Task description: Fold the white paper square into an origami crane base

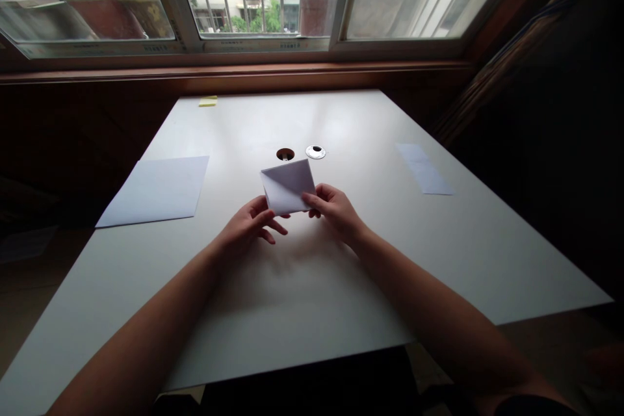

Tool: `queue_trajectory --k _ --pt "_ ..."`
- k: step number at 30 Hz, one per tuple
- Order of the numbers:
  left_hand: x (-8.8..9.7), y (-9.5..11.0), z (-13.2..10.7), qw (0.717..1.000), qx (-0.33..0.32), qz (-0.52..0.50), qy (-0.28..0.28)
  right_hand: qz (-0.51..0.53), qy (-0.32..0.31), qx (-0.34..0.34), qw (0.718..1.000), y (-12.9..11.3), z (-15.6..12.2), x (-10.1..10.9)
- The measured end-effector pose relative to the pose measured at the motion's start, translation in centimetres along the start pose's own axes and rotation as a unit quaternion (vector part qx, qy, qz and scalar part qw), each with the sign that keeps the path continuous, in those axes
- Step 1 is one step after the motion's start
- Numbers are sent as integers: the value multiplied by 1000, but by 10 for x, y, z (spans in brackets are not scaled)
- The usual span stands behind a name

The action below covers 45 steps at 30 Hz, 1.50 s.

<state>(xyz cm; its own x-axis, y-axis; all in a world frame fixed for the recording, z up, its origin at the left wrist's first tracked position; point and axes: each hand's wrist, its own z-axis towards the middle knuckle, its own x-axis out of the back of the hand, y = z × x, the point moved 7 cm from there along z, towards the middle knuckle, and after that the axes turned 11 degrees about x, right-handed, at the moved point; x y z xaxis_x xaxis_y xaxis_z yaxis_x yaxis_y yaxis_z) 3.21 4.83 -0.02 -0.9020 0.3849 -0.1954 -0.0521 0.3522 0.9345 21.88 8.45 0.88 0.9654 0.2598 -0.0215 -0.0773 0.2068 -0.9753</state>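
A folded piece of white paper [287, 187], roughly square with a diagonal fold line, is held up above the white table [302, 299]. My left hand [251, 221] pinches its lower left corner between thumb and index finger, the other fingers spread below. At the lower right edge, my right hand [336, 208] grips it with the thumb on the front face and fingers behind. The back of the folded paper is hidden from me.
White paper sheets [156, 192] lie at the table's left edge. On the right is a narrow paper strip [424, 169]. Beyond my hands are a round hole [285, 154] and its metal cover [316, 152]. A yellow sticky-note pad [208, 101] sits at the far left.
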Motion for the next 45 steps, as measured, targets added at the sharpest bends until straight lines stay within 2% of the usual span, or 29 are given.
queue_trajectory --k 3,11,16,20,23,26,29,31,39,45 --pt "-4 -6 1 999 21 35 -12 5 8 6 1000 0 0 0" --pt "16 -2 3 994 -17 -14 109 32 -59 -22 997 4 -4 -19" --pt "16 0 2 992 -24 -28 123 31 -126 -58 990 7 -8 -30" --pt "19 2 0 988 -51 -4 148 9 -153 -80 985 8 -11 -32" --pt "25 4 -2 981 -80 20 176 11 -155 -81 985 8 -10 -32" --pt "28 6 -4 976 -92 51 192 24 -108 -57 992 6 -6 -25" --pt "26 6 -3 977 -85 74 181 34 -38 -18 999 3 -1 -13" --pt "23 7 -3 979 -81 89 165 35 -18 1 999 1 0 -8" --pt "5 8 -3 989 -96 87 72 17 -43 45 998 -5 -2 -14" --pt "0 15 -8 988 -129 67 47 42 -27 58 997 -9 -1 -10"
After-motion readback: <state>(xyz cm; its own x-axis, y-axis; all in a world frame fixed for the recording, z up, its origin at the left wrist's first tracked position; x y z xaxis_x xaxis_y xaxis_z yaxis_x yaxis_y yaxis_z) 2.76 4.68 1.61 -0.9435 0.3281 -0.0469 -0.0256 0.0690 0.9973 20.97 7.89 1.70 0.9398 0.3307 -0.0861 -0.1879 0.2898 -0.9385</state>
